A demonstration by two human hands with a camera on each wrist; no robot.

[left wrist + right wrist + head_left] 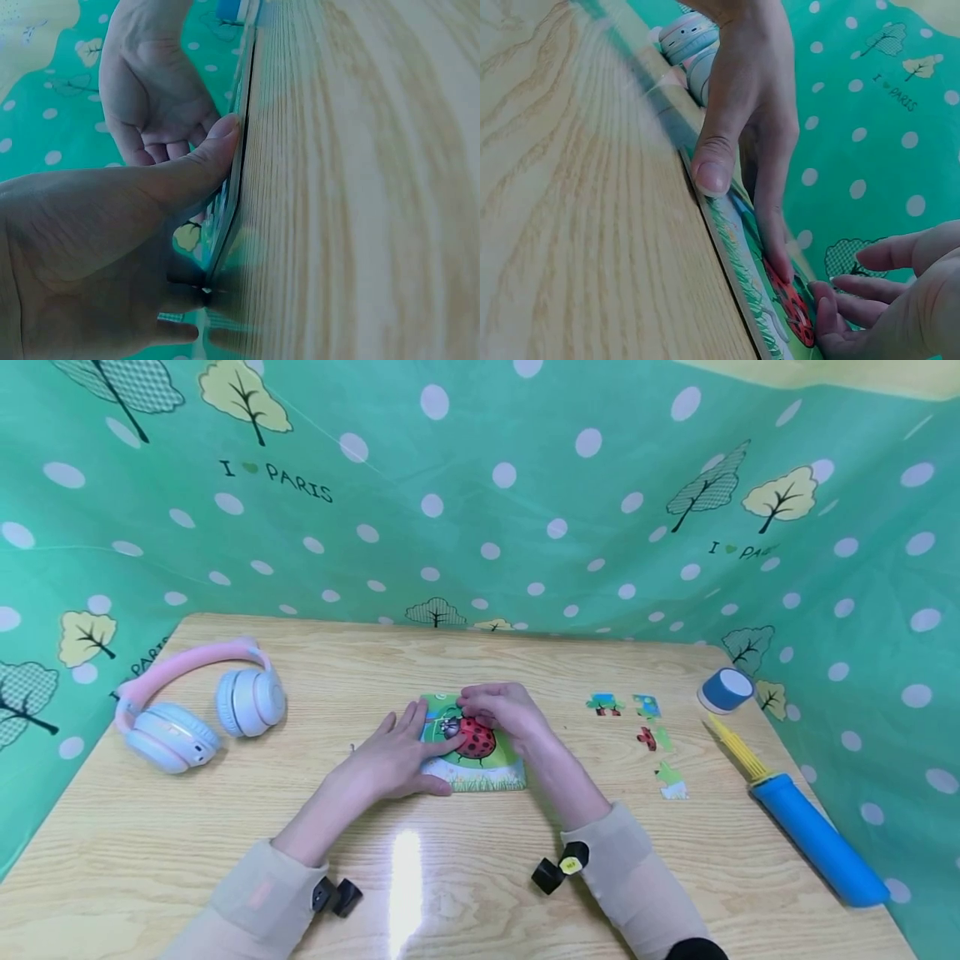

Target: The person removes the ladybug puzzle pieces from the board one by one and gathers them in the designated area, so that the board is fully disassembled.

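Observation:
A ladybug jigsaw puzzle [477,779] in a flat tray lies on the table, its red, spotted beetle [799,322] near the middle. My left hand [397,752] lies spread over its left side, index finger reaching onto the ladybug. The left thumb [214,146] rests along the near edge of the board. Over the puzzle's upper part is my right hand [506,710], fingers bent and fingertips close together at the surface just above the beetle. Whether they pinch a puzzle piece I cannot tell.
Several loose puzzle pieces [647,738] lie to the right. Farther right are a blue and white round container [726,690] and a blue pump [817,839] with a yellow nozzle. Pink and white headphones [251,702] lie at the left. A green patterned cloth [480,518] hangs behind the table.

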